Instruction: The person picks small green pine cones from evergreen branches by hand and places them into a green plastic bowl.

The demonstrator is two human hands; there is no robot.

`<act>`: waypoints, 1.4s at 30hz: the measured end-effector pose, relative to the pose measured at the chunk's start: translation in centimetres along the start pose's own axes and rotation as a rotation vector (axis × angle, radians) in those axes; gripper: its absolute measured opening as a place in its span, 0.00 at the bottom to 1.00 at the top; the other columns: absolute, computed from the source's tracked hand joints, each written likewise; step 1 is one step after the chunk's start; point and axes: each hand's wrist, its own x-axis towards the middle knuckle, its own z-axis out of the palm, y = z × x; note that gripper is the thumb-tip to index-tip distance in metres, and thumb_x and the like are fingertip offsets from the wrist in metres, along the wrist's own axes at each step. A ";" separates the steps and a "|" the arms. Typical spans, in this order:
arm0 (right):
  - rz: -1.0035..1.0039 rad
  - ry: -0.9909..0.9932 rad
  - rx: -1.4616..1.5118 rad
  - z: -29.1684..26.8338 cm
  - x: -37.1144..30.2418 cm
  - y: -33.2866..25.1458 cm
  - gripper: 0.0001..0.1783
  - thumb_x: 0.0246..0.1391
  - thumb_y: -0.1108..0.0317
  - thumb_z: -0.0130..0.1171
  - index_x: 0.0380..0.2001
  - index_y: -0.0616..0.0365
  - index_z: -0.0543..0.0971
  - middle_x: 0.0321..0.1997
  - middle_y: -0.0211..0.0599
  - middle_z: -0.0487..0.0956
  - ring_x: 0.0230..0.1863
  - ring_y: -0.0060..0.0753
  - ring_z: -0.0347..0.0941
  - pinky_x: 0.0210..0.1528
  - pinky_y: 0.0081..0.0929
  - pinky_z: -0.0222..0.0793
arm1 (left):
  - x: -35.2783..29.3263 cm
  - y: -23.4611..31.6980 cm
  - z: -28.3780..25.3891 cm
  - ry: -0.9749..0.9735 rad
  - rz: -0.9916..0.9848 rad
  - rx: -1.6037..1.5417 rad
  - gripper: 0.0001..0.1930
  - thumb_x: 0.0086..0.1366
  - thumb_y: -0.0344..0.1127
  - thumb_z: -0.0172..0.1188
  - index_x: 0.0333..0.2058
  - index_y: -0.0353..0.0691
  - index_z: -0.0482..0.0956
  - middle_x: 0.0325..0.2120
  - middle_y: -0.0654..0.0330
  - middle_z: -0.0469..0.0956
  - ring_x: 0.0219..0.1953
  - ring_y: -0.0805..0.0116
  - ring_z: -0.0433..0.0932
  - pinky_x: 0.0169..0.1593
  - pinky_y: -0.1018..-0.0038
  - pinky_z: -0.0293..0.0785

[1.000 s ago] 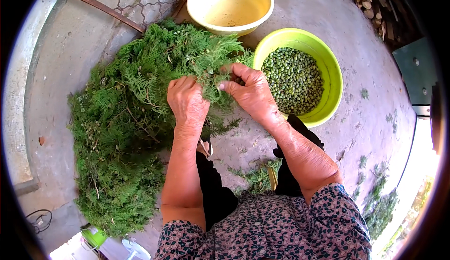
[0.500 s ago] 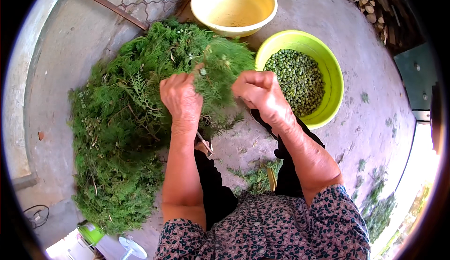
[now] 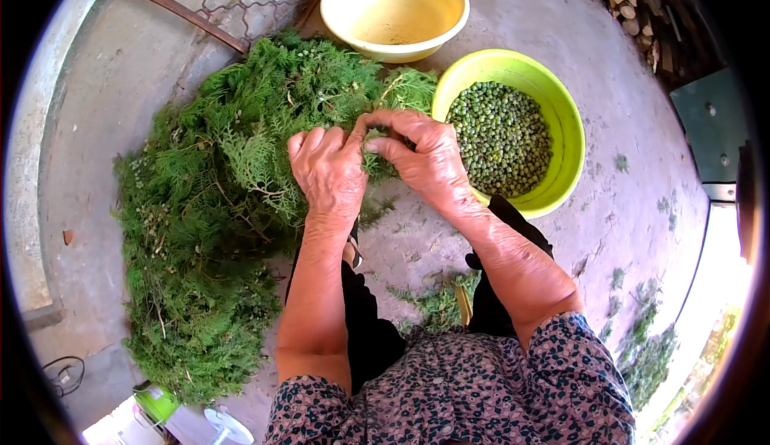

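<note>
My left hand (image 3: pixel 329 174) is closed round a cut evergreen sprig (image 3: pixel 407 86), whose flat, feathery green foliage fans out beyond my knuckles. Against it, my right hand (image 3: pixel 425 159) pinches with thumb and forefinger at a green bit of the same sprig; whether a cone sits between the fingertips is hard to make out. Beneath and left of both hands spreads a large heap of evergreen branches (image 3: pixel 200 285) dotted with small pale cones. Just right of my right hand stands a lime-green basin (image 3: pixel 568 164) holding many small round green cones (image 3: pixel 505 136).
A cream basin (image 3: pixel 393 4) stands at the far side, behind the heap. Firewood (image 3: pixel 630 12) is stacked at the far right, by a dark green box (image 3: pixel 710 120). Green scraps (image 3: pixel 437 309) litter the concrete between my legs. A bright green container (image 3: pixel 156 401) is at the near left.
My right hand has moved left from beside the lime-green basin to meet my left hand at the sprig. The left hand has shifted slightly right.
</note>
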 end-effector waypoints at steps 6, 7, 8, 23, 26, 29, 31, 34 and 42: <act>-0.238 0.128 -0.044 0.2 -0.8 0.0 0.10 0.37 0.77 0.62 0.29 0.59 0.76 0.23 0.37 0.73 0.25 0.34 0.69 0.30 0.25 0.66 | 0.1 0.5 0.1 0.009 -0.095 -0.157 0.21 0.36 0.22 0.58 0.33 0.46 0.79 0.13 0.66 0.66 0.21 0.68 0.67 0.32 0.73 0.59; -0.306 0.158 0.058 0.5 -0.9 -0.4 0.10 0.37 0.77 0.62 0.27 0.60 0.76 0.23 0.36 0.73 0.24 0.34 0.69 0.29 0.25 0.66 | 0.0 -0.1 0.2 0.011 -0.097 -0.150 0.21 0.36 0.22 0.58 0.33 0.46 0.79 0.13 0.66 0.66 0.21 0.68 0.67 0.32 0.73 0.59; -0.366 0.189 0.038 0.3 -1.1 -0.9 0.09 0.37 0.77 0.62 0.26 0.60 0.75 0.22 0.35 0.73 0.23 0.33 0.68 0.27 0.24 0.66 | -0.2 -0.9 0.6 0.051 -0.127 -0.159 0.20 0.36 0.23 0.59 0.33 0.47 0.79 0.14 0.66 0.67 0.20 0.67 0.67 0.31 0.73 0.60; -0.096 0.815 -0.745 -11.1 2.0 4.0 0.13 0.41 0.74 0.59 0.35 0.57 0.77 0.42 0.44 0.74 0.42 0.41 0.71 0.44 0.29 0.67 | -1.5 -1.5 -0.3 0.256 -0.939 -1.618 0.12 0.53 0.17 0.50 0.39 0.26 0.68 0.38 0.50 0.74 0.40 0.64 0.75 0.45 0.71 0.71; -0.049 0.540 -0.079 -7.0 1.7 2.1 0.04 0.44 0.75 0.59 0.27 0.57 0.78 0.27 0.31 0.77 0.29 0.22 0.69 0.36 0.20 0.66 | -0.5 -1.1 -0.8 0.033 -0.917 -1.418 0.10 0.48 0.23 0.62 0.32 0.31 0.75 0.27 0.59 0.78 0.26 0.75 0.74 0.32 0.78 0.71; -0.302 0.219 -0.153 -4.3 1.7 1.2 0.07 0.38 0.75 0.62 0.26 0.57 0.78 0.28 0.33 0.76 0.35 0.32 0.70 0.40 0.24 0.67 | -0.8 -0.5 -0.1 -0.052 -0.868 -1.266 0.10 0.46 0.24 0.65 0.29 0.31 0.76 0.25 0.62 0.77 0.25 0.78 0.71 0.29 0.82 0.68; -0.258 0.047 -0.221 -3.2 1.5 0.5 0.13 0.34 0.72 0.64 0.29 0.57 0.78 0.31 0.36 0.73 0.39 0.38 0.67 0.43 0.30 0.63 | -0.8 -0.2 0.3 -0.076 -0.835 -1.255 0.12 0.45 0.25 0.66 0.30 0.31 0.76 0.25 0.62 0.77 0.25 0.78 0.71 0.30 0.80 0.68; -0.329 -0.034 -0.427 -2.3 1.2 0.4 0.22 0.35 0.74 0.63 0.40 0.58 0.73 0.36 0.41 0.71 0.37 0.38 0.69 0.43 0.28 0.65 | -1.4 -0.3 0.7 -0.050 -0.759 -1.279 0.13 0.44 0.25 0.66 0.30 0.30 0.76 0.24 0.62 0.77 0.26 0.78 0.71 0.31 0.80 0.69; 0.098 0.037 0.021 -2.2 1.2 1.1 0.15 0.42 0.83 0.48 0.36 0.61 0.74 0.33 0.42 0.71 0.35 0.38 0.68 0.39 0.26 0.65 | -0.7 0.0 -0.5 -0.128 -0.860 -1.322 0.09 0.47 0.31 0.66 0.26 0.34 0.77 0.20 0.66 0.76 0.23 0.78 0.69 0.29 0.79 0.65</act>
